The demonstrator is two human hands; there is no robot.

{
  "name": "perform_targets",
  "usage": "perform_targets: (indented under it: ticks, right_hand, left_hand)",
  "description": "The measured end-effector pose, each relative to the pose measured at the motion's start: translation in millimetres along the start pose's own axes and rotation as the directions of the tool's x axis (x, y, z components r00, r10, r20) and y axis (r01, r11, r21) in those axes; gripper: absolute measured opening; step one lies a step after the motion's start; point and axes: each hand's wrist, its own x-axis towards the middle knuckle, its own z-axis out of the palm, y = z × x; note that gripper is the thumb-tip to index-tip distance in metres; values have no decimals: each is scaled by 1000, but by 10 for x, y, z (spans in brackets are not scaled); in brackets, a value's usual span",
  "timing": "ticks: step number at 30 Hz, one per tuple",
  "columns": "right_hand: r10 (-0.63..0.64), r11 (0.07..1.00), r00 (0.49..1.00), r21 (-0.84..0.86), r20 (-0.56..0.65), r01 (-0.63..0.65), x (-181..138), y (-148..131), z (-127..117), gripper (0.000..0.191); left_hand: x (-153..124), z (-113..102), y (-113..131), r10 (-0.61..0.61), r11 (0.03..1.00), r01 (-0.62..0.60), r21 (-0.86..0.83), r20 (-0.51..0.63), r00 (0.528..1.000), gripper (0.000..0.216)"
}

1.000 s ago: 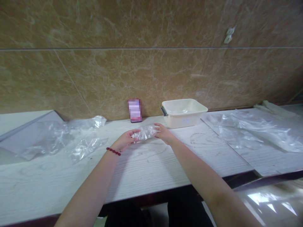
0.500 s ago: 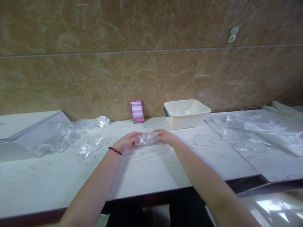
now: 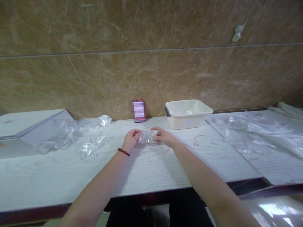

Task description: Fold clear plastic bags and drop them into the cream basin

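A small clear plastic bag (image 3: 147,136), crinkled and shiny, is stretched between my two hands over the white wood-grain table (image 3: 151,170). My left hand (image 3: 131,139), with a dark red beaded bracelet (image 3: 123,152) at the wrist, pinches the bag's left end. The right end is gripped between the thumb and fingers of my right hand (image 3: 165,136). Whether anything lies inside the bag cannot be made out.
Behind my right hand stands a cream plastic basin (image 3: 187,121) with clear plastic in it. A phone (image 3: 139,111) leans on the marbled wall. Loose clear bags (image 3: 92,146) and a white box (image 3: 21,129) lie left; clear plastic sheets (image 3: 251,129) spread right.
My left hand has shifted right, closer to my right hand. The bag between them is now shorter and more crumpled. The view has turned slightly left.
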Motion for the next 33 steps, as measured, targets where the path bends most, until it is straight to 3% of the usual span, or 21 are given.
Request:
perform_targets:
  ticks: [6,9,12,13,15,17,18,21,24,28,33]
  right_hand:
    - [12,998,999,62,38,-15,8,-6,18,34]
    - [84,996,996,-19,16,-83,23,1,-34,24]
    - [160,932,977,-304,-142,-197,7,-25,-114,19]
    - [108,875,966,-439,-233,-204,-7,-46,-125,19]
    - [-114,721,930,-673,-350,-165,-40,-99,-86,21]
    - [-296,595,901,-799,-317,-86,-66,-145,54,24]
    - [-322,560,910,-827,-260,-38,-73,-155,156,27]
    - [-261,477,959,-878,-113,26,-68,-104,501,34]
    - [-181,371,982,-928,-54,17,-63,52,725,40]
    - [-141,273,990,-962,-11,28,-118,230,720,48]
    - [-74,223,997,-975,-17,0,-263,209,531,58]
  left_hand:
    - [-4,-31,33,-77,994,76,77,12,997,32]
    - [-1,-41,27,-129,979,122,160,34,991,32]
    - [4,-37,-2,-143,954,120,274,67,988,33]
    - [6,-32,-14,-130,943,99,318,77,988,32]
    - [12,-13,-37,-73,913,29,406,93,993,31]
    - [17,14,-54,10,879,-57,473,99,995,28]
    - [18,29,-59,53,867,-98,489,105,993,27]
    - [13,69,-70,125,854,-183,487,149,981,27]
    - [0,90,-81,101,846,-182,502,184,978,27]
    - [-14,87,-82,19,832,-107,545,165,986,28]
    - [-29,70,-58,-61,854,-45,518,186,981,29]
